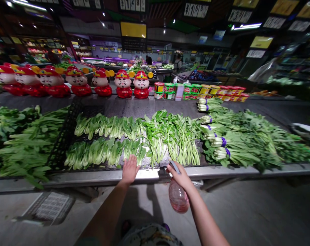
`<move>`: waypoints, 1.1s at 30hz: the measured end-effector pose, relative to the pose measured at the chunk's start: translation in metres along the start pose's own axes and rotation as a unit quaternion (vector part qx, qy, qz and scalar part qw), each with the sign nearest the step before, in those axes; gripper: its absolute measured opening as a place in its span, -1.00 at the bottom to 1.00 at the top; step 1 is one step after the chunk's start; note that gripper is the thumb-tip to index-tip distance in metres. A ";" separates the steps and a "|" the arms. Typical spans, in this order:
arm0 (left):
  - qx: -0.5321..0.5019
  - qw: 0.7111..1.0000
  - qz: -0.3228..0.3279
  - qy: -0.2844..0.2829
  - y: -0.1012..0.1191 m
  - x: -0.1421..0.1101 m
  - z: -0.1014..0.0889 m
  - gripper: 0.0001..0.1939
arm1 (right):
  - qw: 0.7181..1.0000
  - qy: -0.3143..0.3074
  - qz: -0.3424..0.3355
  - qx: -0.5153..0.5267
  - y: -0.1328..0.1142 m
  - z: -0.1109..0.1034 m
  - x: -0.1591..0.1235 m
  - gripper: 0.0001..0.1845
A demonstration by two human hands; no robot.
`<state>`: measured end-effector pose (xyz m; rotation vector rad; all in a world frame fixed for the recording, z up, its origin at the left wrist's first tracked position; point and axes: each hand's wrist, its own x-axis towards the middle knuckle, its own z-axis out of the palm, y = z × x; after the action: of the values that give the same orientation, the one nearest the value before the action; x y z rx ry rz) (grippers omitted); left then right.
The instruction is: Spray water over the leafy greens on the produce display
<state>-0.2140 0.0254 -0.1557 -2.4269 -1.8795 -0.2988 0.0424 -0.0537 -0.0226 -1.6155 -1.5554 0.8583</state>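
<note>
My right hand is wrapped round the grey top of a spray bottle, whose clear pinkish body hangs below the stand's front edge. With fingers stretched out, my left hand lies at the near end of the lower row of bok choy; whether it touches the leaves I cannot tell. Behind that row runs a second row of bok choy. Long-stemmed leafy greens lie just right of my left hand, on a perforated, shiny surface.
A metal rail edges the stand. Purple-banded greens lie right, loose greens left past a black crate wall. Red figurine jars and stacked tubs line the back. A grey crate sits on the floor.
</note>
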 end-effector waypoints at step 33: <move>-0.021 1.000 0.009 -0.019 0.063 0.008 0.018 -0.50 | 0.998 0.036 -0.042 -0.009 -0.011 -0.051 0.064 -0.63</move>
<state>-0.1496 0.0200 -0.1672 -2.4924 -1.8836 -0.2970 0.0835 0.0073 0.0144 -1.5654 -1.5717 0.7350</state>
